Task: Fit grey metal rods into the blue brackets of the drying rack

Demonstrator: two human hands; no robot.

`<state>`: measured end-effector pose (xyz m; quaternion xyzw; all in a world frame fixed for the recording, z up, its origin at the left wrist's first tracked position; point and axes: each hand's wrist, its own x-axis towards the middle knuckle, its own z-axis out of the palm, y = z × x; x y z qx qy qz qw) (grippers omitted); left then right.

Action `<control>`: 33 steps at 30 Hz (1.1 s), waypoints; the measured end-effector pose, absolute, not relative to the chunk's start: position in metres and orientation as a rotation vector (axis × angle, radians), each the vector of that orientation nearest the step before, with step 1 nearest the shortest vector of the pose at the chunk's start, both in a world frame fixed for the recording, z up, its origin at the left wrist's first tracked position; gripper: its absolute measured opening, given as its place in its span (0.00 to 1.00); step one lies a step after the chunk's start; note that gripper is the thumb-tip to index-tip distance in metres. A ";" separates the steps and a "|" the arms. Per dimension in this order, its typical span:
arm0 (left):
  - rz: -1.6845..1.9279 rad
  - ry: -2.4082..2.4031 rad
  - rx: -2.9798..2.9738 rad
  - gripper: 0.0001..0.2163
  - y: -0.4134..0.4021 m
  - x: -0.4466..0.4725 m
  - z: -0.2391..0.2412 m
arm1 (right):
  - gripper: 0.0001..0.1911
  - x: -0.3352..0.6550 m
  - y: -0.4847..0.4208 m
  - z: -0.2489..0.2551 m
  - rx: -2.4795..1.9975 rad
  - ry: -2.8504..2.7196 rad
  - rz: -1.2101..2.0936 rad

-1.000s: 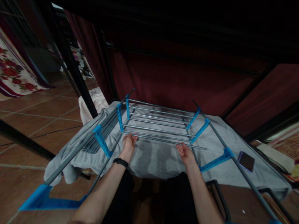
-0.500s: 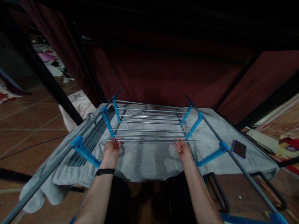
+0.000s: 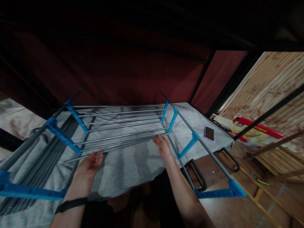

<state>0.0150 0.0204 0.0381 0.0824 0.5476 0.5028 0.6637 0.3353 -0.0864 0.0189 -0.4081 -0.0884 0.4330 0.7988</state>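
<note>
A thin grey metal rod runs slantwise between my hands, its right end farther from me than its left. My left hand grips it near the left end, fingers curled around it. Near the other end, my right hand pinches the rod between thumb and fingers. Both hands are inside a rack frame of grey tubes with blue plastic brackets. Beyond the held rod, several crossbars span the frame between the left and right brackets. On the right, a blue bracket joins two side tubes with no crossbar at it.
A bundle of loose grey rods lies at the left on the grey blanket. A phone rests on the blanket at right. Dark red curtain hangs behind. Wooden furniture and a red-yellow box stand at far right.
The view has turned to the right. The rod, level across both hands before, now slants, with its left end nearer me. Both hands keep hold of it.
</note>
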 end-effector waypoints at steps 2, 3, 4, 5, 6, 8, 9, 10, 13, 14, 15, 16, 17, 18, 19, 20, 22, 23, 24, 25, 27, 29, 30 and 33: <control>1.118 1.180 0.237 0.11 0.016 0.029 0.036 | 0.08 0.333 -0.085 0.018 -0.874 -0.188 0.955; 1.116 1.148 0.268 0.10 0.013 0.036 0.034 | 0.07 0.332 -0.084 0.017 -0.877 -0.181 0.969; 1.115 1.122 0.296 0.10 0.011 0.042 0.033 | 0.06 0.331 -0.083 0.017 -0.883 -0.172 0.985; 1.112 1.097 0.323 0.10 0.009 0.048 0.033 | 0.05 0.330 -0.083 0.017 -0.888 -0.165 1.002; 1.106 1.078 0.344 0.10 0.006 0.053 0.033 | 0.05 0.330 -0.083 0.016 -0.894 -0.157 1.018; 1.089 1.040 0.380 0.10 0.002 0.063 0.033 | 0.04 0.330 -0.083 0.016 -0.910 -0.136 1.035; 1.079 1.026 0.393 0.10 0.000 0.066 0.034 | 0.04 0.330 -0.083 0.016 -0.919 -0.124 1.033; 1.069 1.015 0.405 0.10 -0.002 0.070 0.034 | 0.04 0.331 -0.083 0.015 -0.929 -0.110 1.025; 1.047 0.985 0.443 0.09 -0.005 0.076 0.034 | 0.04 0.336 -0.085 0.014 -0.963 -0.059 0.988; 1.042 0.974 0.457 0.09 -0.005 0.077 0.033 | 0.05 0.337 -0.085 0.013 -0.973 -0.041 0.976; 1.040 0.961 0.471 0.09 -0.005 0.079 0.031 | 0.05 0.339 -0.086 0.013 -0.982 -0.023 0.965; 1.043 0.952 0.481 0.09 -0.005 0.080 0.029 | 0.05 0.340 -0.087 0.012 -0.986 -0.011 0.960; 1.051 0.945 0.488 0.10 -0.005 0.081 0.027 | 0.05 0.342 -0.087 0.011 -0.987 -0.005 0.960; 1.061 0.936 0.495 0.10 -0.004 0.081 0.025 | 0.05 0.343 -0.088 0.011 -0.986 -0.002 0.966; 1.069 0.923 0.501 0.10 -0.004 0.083 0.024 | 0.05 0.344 -0.088 0.010 -0.986 0.000 0.974; 1.075 0.910 0.506 0.09 -0.005 0.084 0.022 | 0.05 0.345 -0.089 0.010 -0.990 0.004 0.980; 1.078 0.888 0.516 0.08 -0.006 0.086 0.020 | 0.06 0.348 -0.090 0.010 -1.008 0.016 0.977; 1.074 0.877 0.524 0.08 -0.007 0.087 0.019 | 0.06 0.349 -0.091 0.010 -1.018 0.024 0.972; 1.070 0.871 0.532 0.07 -0.009 0.088 0.018 | 0.06 0.351 -0.091 0.010 -1.026 0.030 0.969; 1.070 0.865 0.543 0.07 -0.010 0.089 0.017 | 0.07 0.353 -0.092 0.010 -1.033 0.037 0.971; 1.078 0.848 0.575 0.07 -0.013 0.090 0.014 | 0.08 0.357 -0.092 0.009 -1.052 0.048 0.988; 1.097 0.826 0.608 0.08 -0.015 0.092 0.011 | 0.09 0.361 -0.093 0.008 -1.080 0.055 1.001; 1.103 0.815 0.626 0.10 -0.016 0.093 0.010 | 0.09 0.363 -0.093 0.007 -1.095 0.060 1.000; 1.079 0.783 0.697 0.14 -0.020 0.096 0.007 | 0.09 0.367 -0.093 0.003 -1.118 0.077 0.973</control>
